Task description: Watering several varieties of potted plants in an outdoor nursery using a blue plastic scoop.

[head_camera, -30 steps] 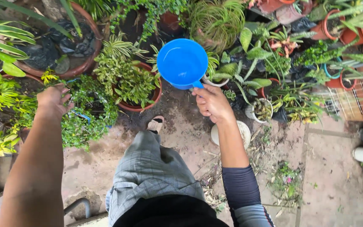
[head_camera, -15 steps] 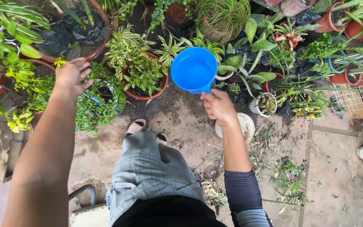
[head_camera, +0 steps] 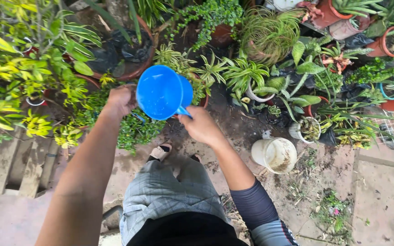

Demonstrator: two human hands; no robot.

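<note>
The round blue plastic scoop (head_camera: 161, 92) is hovering over small-leaved green potted plants (head_camera: 135, 130). The right hand (head_camera: 201, 126) is gripping its handle, below-right of the bowl. The left hand (head_camera: 121, 100), loosely curled, is touching foliage just left of the scoop.

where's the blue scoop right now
In the head view, the blue scoop is upper centre, held by the right hand above the potted plants, beside the left hand.

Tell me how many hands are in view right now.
2. The left hand reaches into the low green plants, just left of the blue scoop. The right hand grips the scoop's handle from below. Both belong to the person; no other hands show.
</note>
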